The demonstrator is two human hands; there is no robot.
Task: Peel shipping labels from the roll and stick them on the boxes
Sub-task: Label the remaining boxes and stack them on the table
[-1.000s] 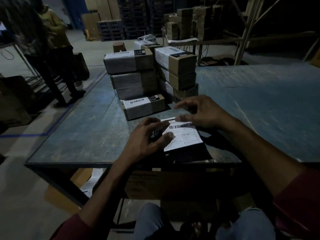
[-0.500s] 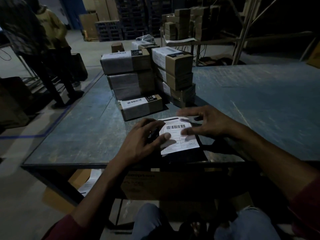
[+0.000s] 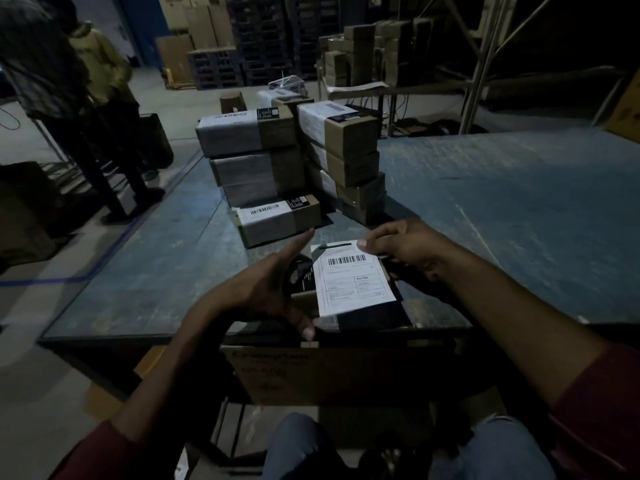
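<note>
A dark cardboard box (image 3: 367, 315) lies near the table's front edge with a white shipping label (image 3: 353, 278) stuck on its top. My left hand (image 3: 263, 289) grips the box's left side, thumb at the front edge and fingers stretched along the far side. My right hand (image 3: 405, 247) holds the box's far right corner, its thumb pressing the label's top right corner. Just behind sits a single labelled box (image 3: 277, 220). The label roll is not in view.
Two stacks of labelled boxes (image 3: 249, 157) (image 3: 346, 147) stand mid-table behind the single box. The blue table (image 3: 519, 220) stretches bare to the right. A carton (image 3: 311, 372) sits under the front edge. Two people (image 3: 69, 81) stand at the left.
My left hand turned from resting on the label to gripping the box's left side. My right hand's fingers slid off the label's face to its top right corner.
</note>
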